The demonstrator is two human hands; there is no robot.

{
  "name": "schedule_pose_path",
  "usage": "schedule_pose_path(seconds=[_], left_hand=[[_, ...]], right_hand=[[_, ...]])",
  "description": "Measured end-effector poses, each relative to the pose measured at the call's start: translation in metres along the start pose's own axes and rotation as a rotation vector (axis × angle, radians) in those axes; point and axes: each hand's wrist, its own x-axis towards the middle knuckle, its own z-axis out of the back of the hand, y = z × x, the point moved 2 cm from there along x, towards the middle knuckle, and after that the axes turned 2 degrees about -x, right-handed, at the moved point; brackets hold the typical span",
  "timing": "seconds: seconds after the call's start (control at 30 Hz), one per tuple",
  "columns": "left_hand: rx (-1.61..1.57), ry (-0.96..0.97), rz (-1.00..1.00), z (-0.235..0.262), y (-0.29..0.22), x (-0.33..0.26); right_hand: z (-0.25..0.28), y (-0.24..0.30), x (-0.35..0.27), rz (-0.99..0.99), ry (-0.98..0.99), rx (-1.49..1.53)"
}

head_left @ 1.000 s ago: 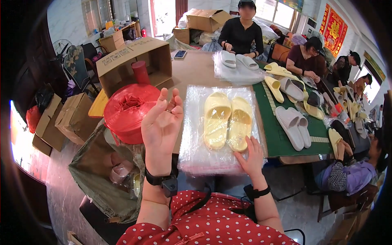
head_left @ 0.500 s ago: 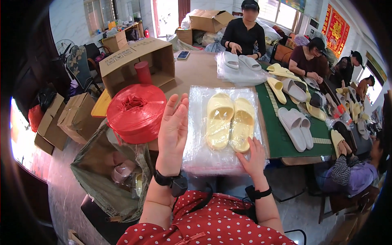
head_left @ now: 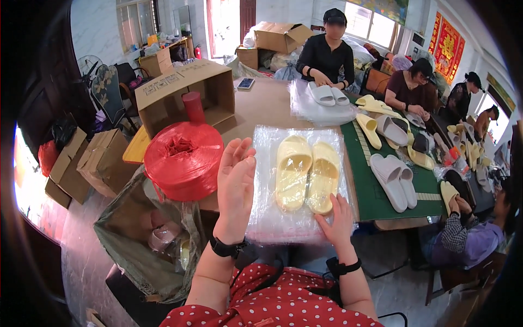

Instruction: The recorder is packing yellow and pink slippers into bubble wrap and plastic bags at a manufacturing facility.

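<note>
A pair of pale yellow slide slippers [head_left: 294, 177] lies side by side in a clear plastic bag [head_left: 265, 188], on top of a stack of similar bags at the table's near edge. My left hand [head_left: 235, 188] is raised at the left edge of the stack, palm turned inward and fingers loosely apart, with nothing in it. On the lower right of the bag rests my right hand [head_left: 338, 224], fingers spread beside the heel of the right slipper. A dark band circles each wrist.
Left of the stack stand a large red roll of plastic twine [head_left: 182, 162] and an open carton [head_left: 185, 92]. An open sack [head_left: 147, 240] with bagged slippers sits below. Grey slippers [head_left: 392, 180] lie on a green mat [head_left: 376, 210]. Across the table a person [head_left: 327, 54] handles grey slippers.
The whole table scene sits slightly lower in the picture. My hands keep nearly the same pose. The person across has brought both hands together at the grey slippers.
</note>
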Motion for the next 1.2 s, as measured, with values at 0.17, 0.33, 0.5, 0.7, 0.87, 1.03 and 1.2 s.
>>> schedule_pose_path(seconds=[0.17, 0.33, 0.5, 0.7, 0.87, 1.03, 1.2], left_hand=[[-0.042, 0.004, -0.023, 0.006, 0.008, 0.008], [-0.075, -0.003, -0.030, 0.014, 0.014, 0.012], [0.117, -0.010, 0.006, 0.035, 0.022, 0.009], [1.643, 0.355, -0.244, 0.068, 0.050, -0.022], [1.924, 0.367, -0.216, 0.087, 0.068, -0.040], [1.818, 0.339, 0.188, 0.082, 0.057, -0.039], [1.644, 0.289, 0.259, 0.105, 0.058, -0.030]], right_hand=[[-0.001, 0.000, 0.005, 0.001, -0.015, 0.004], [-0.002, -0.003, 0.006, -0.018, -0.014, 0.006], [-0.003, -0.003, 0.003, -0.024, -0.040, -0.015], [0.009, 0.003, 0.002, -0.035, 0.006, 0.009], [0.039, -0.011, 0.013, -0.084, -0.085, 0.164], [0.060, -0.034, 0.025, -0.465, 0.052, 0.330], [0.055, -0.048, 0.027, -0.442, 0.190, 0.477]])
